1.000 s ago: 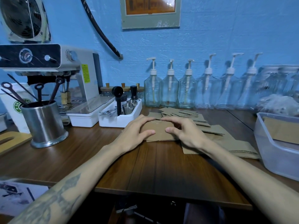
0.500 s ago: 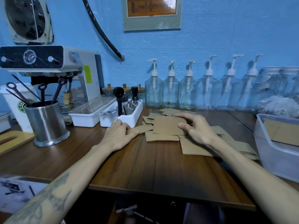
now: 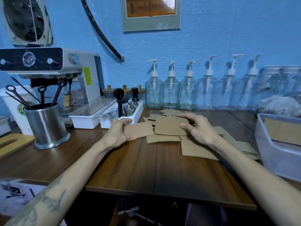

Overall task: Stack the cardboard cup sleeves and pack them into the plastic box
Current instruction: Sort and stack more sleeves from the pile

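Several flat brown cardboard cup sleeves (image 3: 197, 148) lie scattered on the wooden table (image 3: 146, 173). My right hand (image 3: 197, 129) holds one sleeve (image 3: 169, 125) by its right edge, fingers over the top and thumb underneath, slightly lifted above the pile. My left hand (image 3: 119, 131) grips another sleeve (image 3: 140, 129) at its left end, low over the table. At the right edge stands the translucent plastic box (image 3: 270, 154), with cardboard sleeves (image 3: 283, 131) inside it.
A white tray of metal cups and tampers (image 3: 123, 113) sits just behind my left hand. A steel utensil cup (image 3: 46, 124) and an espresso machine (image 3: 65, 82) stand at the left. Pump bottles (image 3: 171, 90) line the blue wall.
My hands have parted: the right one lifted a sleeve off the pile, and the left one reached left and took hold of a separate sleeve near the white tray.
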